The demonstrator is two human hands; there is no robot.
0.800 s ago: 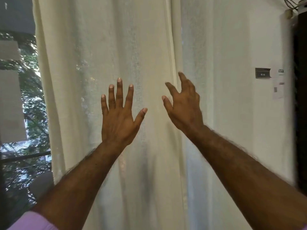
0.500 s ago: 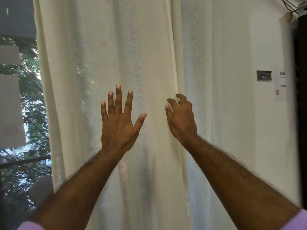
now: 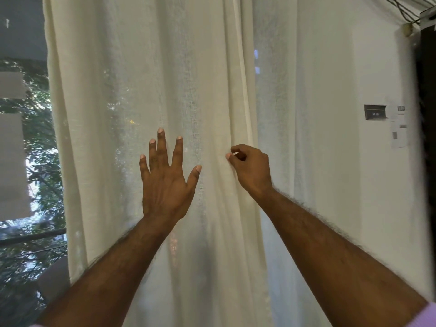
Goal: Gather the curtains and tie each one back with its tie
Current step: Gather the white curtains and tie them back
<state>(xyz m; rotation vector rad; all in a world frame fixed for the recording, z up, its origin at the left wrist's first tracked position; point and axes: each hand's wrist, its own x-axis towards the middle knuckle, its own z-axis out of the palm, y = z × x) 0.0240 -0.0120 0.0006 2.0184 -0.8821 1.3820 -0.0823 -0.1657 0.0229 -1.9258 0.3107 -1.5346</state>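
At the left I see the window [image 3: 26,161] w/ green outside, uncovered; the free left edge of the curtain [image 3: 122,95] hangs just beside it, top to bottom. The curtain's long axis is vertical, its folds too.

My left hand [image 3: 165,182] is wide, fingers spread, palm toward the cloth approx. in the panel's middle; it holds nothing, and I cannot tell if it really touches. The curtain's left edge lies well to the left of this hand.

My right hand [image 3: 251,169] is nearly closed, thumb and forefinger pinching the thick vertical fold [image 3: 238,102] just right of the left thumb. This hand is nearer to that fold.

I judge the gather turns on this: cloth must travel sideways, left edge toward the pinched fold. No tie is visible.

At far right, the wall [image 3: 330,138] w/ a small plate [image 3: 375,112].
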